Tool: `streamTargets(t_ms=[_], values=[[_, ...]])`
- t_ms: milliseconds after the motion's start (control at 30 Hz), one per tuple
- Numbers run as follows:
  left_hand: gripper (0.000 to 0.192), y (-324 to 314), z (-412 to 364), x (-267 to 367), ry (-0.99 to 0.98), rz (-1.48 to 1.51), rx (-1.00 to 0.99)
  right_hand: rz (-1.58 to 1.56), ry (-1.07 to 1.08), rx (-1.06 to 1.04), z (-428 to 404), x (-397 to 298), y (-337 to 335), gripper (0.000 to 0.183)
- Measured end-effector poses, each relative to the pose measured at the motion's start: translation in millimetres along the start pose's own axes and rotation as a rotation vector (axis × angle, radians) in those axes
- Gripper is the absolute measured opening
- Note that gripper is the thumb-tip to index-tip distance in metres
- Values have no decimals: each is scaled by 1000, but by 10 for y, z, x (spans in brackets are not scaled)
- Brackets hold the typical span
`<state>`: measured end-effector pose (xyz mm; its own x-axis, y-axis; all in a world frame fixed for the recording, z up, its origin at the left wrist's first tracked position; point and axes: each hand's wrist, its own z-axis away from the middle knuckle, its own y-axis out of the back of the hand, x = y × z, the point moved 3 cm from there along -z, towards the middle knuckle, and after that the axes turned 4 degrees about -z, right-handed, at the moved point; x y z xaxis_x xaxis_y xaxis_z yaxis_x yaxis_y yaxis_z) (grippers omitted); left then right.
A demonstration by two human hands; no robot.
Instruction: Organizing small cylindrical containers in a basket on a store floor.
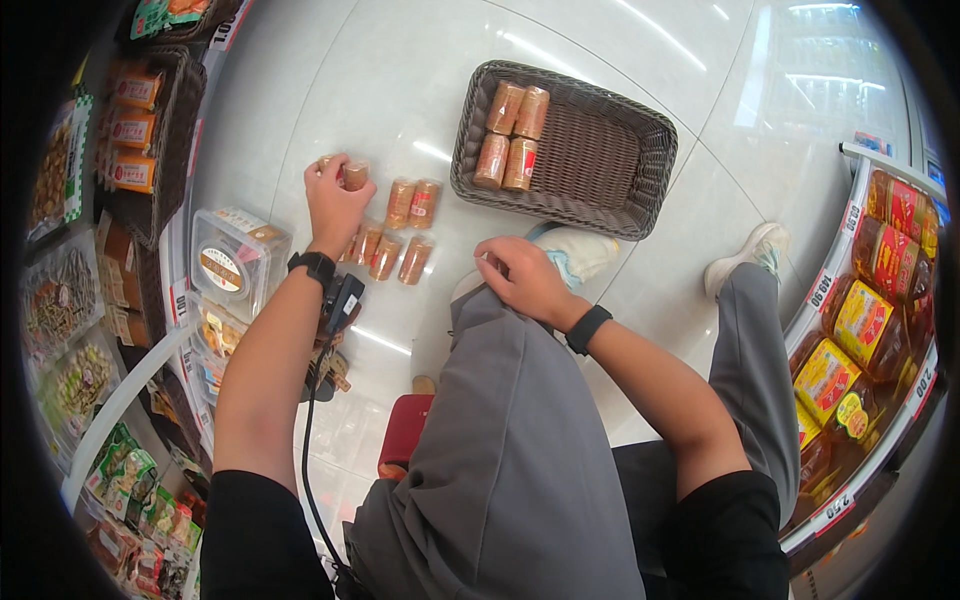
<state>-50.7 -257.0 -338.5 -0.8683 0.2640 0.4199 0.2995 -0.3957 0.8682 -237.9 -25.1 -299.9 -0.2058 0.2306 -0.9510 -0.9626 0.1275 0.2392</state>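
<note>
My left hand (339, 204) reaches down to the floor with its fingers around a cylindrical pack of brown discs in clear wrap (355, 175). The end of another such pack shows beyond the fingers. Beside this hand, several similar packs (400, 202) stand or lie in a loose group on the tiles; some are partly hidden by the hand and wrist. To their right, a dark brown woven basket (592, 165) holds several packs (507, 107) at its left end. My right hand (525, 276) rests on my knee, loosely curled, with nothing seen in it.
Left, shelves carry bagged foods and a woven basket of orange packs (133, 131). Clear plastic boxes (238, 259) stand by the shelf edge. Bottles of oil (862, 319) fill the right shelf. A white cloth item (581, 253) touches the basket's front. A red stool (405, 427) shows below me.
</note>
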Motion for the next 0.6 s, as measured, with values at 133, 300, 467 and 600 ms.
streamTargets(t_ms=[133,300,467,600], values=[[47,310,124,560,-94,241,147,-159,-120,-51,-19,-11,24,18],[44,257,349,1160,-271,445,48,-229,-43,185,-179,-148,102,47],[45,52,536,1558,-251,588,-185,-215,-1,307,-353,-155,247,52],[40,-176,554,1661,-255,638,-267,-189,-54,311,-329,-79,431,38]])
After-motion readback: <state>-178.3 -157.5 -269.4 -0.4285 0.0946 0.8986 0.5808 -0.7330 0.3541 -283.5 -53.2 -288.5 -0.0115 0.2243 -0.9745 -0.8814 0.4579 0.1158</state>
